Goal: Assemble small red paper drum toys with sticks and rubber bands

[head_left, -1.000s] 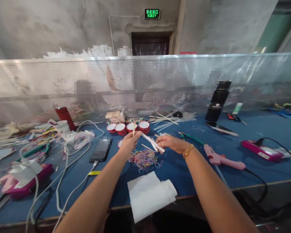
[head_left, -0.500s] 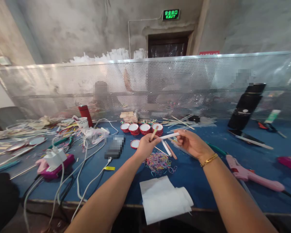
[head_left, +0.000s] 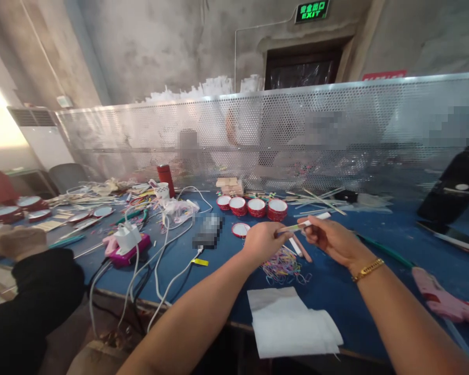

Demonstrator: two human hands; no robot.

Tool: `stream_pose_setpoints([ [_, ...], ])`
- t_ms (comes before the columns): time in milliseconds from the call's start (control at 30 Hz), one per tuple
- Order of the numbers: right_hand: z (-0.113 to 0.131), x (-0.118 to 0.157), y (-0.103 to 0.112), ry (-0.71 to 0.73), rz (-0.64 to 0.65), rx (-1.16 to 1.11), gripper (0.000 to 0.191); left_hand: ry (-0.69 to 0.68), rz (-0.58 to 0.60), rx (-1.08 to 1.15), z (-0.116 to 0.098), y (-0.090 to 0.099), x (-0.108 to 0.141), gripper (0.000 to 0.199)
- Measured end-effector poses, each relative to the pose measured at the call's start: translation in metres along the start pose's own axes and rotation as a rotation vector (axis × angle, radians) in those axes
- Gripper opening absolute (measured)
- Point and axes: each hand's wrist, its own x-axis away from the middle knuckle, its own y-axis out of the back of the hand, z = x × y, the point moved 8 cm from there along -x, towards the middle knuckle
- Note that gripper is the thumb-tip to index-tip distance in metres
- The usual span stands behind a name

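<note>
Pale stick (head_left: 291, 228), and it's up in mid-air over the blue table (head_left: 332, 281)! Right across behind runs the perforated metal partition (head_left: 140, 135). A co-worker's black sleeve (head_left: 42, 291) fills the lower left, and here's the white cloth (head_left: 293, 325), lying over the near edge. To the hands: the right hand (head_left: 332, 237) has its fingers drawn narrow, and the left hand (head_left: 262, 242) pinches the stick, its far end at the right fingertips; whether they touch it, I can't tell. Beyond, four red tubs (head_left: 257, 208) in a row; below, coloured loops (head_left: 281, 265), tangled; and, pinched in those right fingers, a white strip (head_left: 322, 215)!
</note>
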Motion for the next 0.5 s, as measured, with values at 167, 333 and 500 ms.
stream_pose_setpoints([
  [167,0.004,-0.004,0.006,0.033,-0.105,-0.002,0.033,0.008,-0.028,-0.035,-0.004,0.001,-0.003,0.026],
  [333,0.018,-0.004,0.004,0.134,-0.208,0.025,0.03,-0.054,-0.089,0.003,-0.02,0.001,-0.011,0.028],
  [500,0.032,-0.012,0.021,0.156,-0.257,-0.022,0.023,-0.011,-0.167,0.292,-0.02,0.014,-0.01,0.011],
])
